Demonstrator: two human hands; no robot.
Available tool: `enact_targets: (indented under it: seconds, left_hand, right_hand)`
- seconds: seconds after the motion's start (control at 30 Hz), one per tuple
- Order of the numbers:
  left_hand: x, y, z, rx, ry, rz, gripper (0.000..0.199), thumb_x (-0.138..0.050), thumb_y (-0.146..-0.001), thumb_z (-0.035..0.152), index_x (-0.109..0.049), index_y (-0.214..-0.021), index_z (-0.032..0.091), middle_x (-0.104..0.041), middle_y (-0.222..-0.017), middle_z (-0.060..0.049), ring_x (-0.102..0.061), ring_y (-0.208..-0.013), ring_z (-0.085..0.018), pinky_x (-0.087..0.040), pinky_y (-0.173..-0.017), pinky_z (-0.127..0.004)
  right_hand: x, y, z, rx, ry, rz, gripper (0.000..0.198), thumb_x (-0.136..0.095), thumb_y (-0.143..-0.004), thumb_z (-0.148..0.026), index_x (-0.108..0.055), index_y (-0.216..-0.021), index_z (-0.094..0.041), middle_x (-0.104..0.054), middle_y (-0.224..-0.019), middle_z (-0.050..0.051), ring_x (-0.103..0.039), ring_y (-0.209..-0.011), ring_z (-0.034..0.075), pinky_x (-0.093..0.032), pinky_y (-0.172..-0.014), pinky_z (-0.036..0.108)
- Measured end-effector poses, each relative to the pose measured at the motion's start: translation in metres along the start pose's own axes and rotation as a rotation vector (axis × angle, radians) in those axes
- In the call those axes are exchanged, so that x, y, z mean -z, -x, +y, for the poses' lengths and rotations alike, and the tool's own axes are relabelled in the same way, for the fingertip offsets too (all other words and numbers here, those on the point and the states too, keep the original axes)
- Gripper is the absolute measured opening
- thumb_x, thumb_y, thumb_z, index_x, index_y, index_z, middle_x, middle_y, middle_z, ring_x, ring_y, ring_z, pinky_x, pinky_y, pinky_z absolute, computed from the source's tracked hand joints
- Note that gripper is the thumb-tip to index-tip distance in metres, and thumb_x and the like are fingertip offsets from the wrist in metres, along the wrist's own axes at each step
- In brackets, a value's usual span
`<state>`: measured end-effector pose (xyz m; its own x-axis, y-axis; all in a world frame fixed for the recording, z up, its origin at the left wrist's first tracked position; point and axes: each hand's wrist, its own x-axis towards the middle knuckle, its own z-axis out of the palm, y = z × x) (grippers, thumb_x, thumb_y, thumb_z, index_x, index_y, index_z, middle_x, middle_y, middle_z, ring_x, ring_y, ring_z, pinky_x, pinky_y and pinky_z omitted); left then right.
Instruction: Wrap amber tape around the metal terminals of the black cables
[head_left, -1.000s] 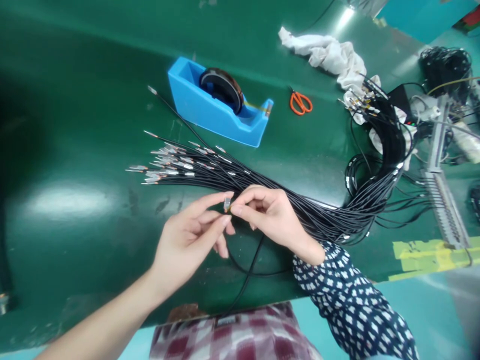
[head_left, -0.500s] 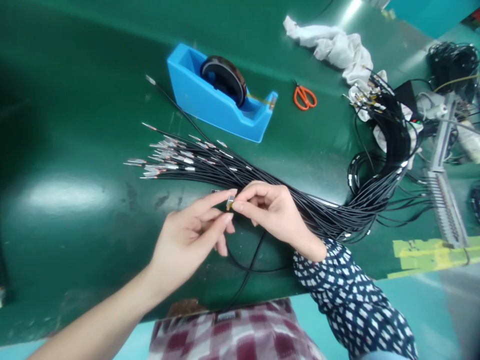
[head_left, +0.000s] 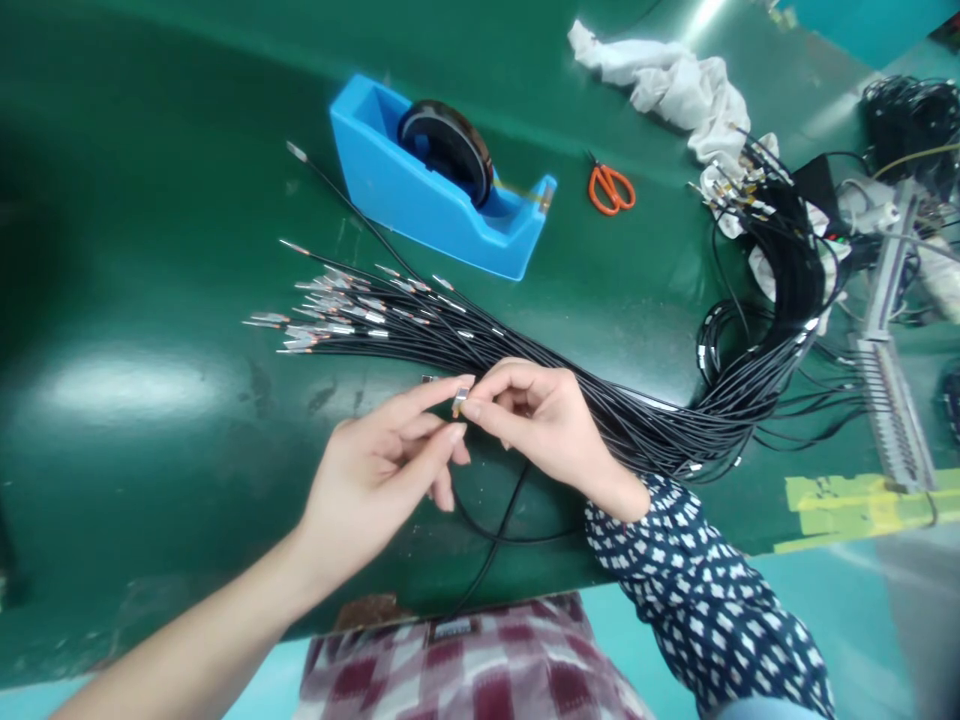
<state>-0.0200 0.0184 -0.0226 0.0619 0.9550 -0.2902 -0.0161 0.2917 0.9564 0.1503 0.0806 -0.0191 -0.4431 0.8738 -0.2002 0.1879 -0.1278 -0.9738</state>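
Observation:
A small silvery cable connector [head_left: 460,398] with an orange-brown end sits between my two hands. My right hand [head_left: 540,415] pinches it from the right with thumb and forefinger. My left hand [head_left: 390,455] has its forefinger at the upper edge and its thumb close below, the other fingers curled underneath. Just behind the left forefinger, another small metal piece [head_left: 428,379] shows in part. Beneath the hands a loose black cable [head_left: 504,525] loops over the green table. Behind them lies a thick bundle of black cables [head_left: 555,365] with metal-tipped ends [head_left: 337,300] pointing left.
A blue tape dispenser [head_left: 442,220] holding a roll of amber tape [head_left: 450,150] stands behind the bundle. Orange-handled scissors [head_left: 611,188] lie to its right. Farther right are a crumpled white cloth [head_left: 682,90], a slotted metal strip [head_left: 892,415] and yellow tape [head_left: 855,508] along the table edge.
The view has shifted very slightly. Both hands keep nearly the same position around the connector, which looks tilted a little differently.

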Motion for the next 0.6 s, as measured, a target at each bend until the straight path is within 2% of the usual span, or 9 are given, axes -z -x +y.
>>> enact_targets:
  seconds: [0.23,0.43,0.5,0.6]
  left_hand:
    - [-0.0027,-0.0038,-0.0001,0.010,0.061,-0.021,0.027,-0.056,-0.093,0.027,-0.060,-0.119,0.022,-0.063,-0.059,0.005,-0.057,-0.035,-0.010,-0.044,-0.037,-0.022]
    - [-0.0029,-0.0060,0.0004,0.056,0.145,-0.055,0.021,-0.052,-0.095,0.029,-0.056,-0.115,0.021,-0.065,-0.062,0.004,-0.057,-0.038,-0.011,-0.045,-0.040,-0.023]
    - [-0.0017,-0.0074,0.0001,0.089,0.159,-0.082,0.018,-0.056,-0.093,0.029,-0.053,-0.110,0.023,-0.066,-0.062,0.005,-0.058,-0.038,-0.010,-0.044,-0.041,-0.022]
    - [0.0004,-0.0101,0.0004,0.162,0.162,-0.121,0.015,-0.065,-0.087,0.026,-0.053,-0.093,0.021,-0.067,-0.062,0.005,-0.058,-0.039,-0.009,-0.042,-0.041,-0.019]
  right_hand:
    - [-0.0069,0.0034,0.0048,0.016,-0.005,0.017,0.018,-0.068,-0.083,-0.032,-0.065,-0.077,-0.014,-0.058,-0.079,0.001,-0.046,-0.053,0.006,-0.037,-0.045,0.021]
    - [-0.0088,0.0040,0.0052,0.015,-0.040,0.023,0.020,-0.068,-0.083,-0.033,-0.064,-0.077,-0.015,-0.059,-0.079,0.001,-0.045,-0.050,0.005,-0.037,-0.044,0.020]
    - [-0.0081,0.0038,0.0049,0.007,-0.053,0.025,0.021,-0.068,-0.083,-0.034,-0.065,-0.078,-0.015,-0.060,-0.080,0.001,-0.045,-0.050,0.005,-0.037,-0.043,0.020]
    - [-0.0063,0.0031,0.0044,0.002,-0.063,0.017,0.022,-0.070,-0.082,-0.037,-0.066,-0.080,-0.015,-0.061,-0.081,0.002,-0.046,-0.051,0.005,-0.038,-0.043,0.020]
